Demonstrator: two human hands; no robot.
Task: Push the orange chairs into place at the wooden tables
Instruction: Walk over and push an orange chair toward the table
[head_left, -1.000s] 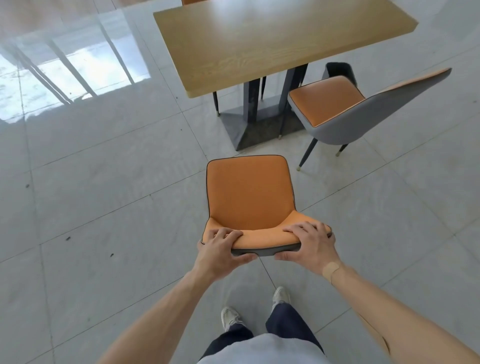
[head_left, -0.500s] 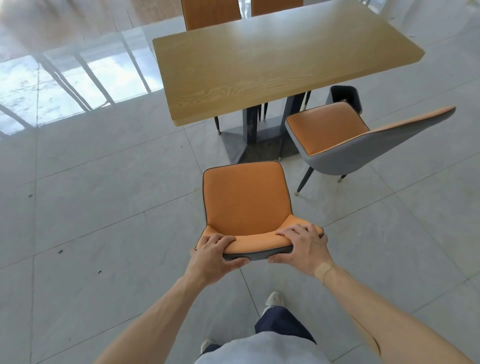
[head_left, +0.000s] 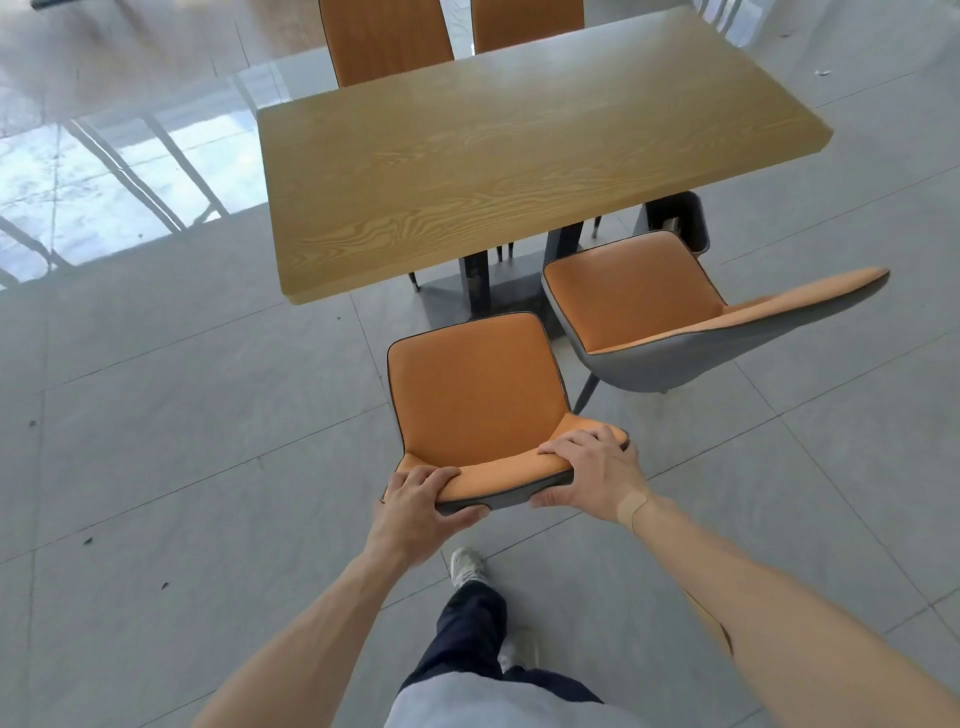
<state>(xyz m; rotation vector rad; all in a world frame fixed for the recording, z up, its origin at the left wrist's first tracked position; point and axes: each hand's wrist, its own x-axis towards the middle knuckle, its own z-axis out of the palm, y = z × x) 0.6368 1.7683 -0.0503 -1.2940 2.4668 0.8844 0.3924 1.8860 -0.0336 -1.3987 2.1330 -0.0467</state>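
An orange chair with a grey back stands right in front of me, facing the wooden table. My left hand grips the left end of its backrest top, fingers over the orange side and thumb on the grey back. My right hand grips the right end the same way. The seat's front edge lies just short of the table's near edge. A second orange chair stands to the right, angled, its seat partly under the table's near right corner.
Two more orange chairs stand tucked in at the table's far side. The table's dark pedestal base sits under the middle. A dark bin stands behind the angled chair. Grey glossy floor tiles stretch around.
I have walked forward with the chair held in both hands. It has come closer to the table, and the far chairs have come into view. My grips are unchanged.
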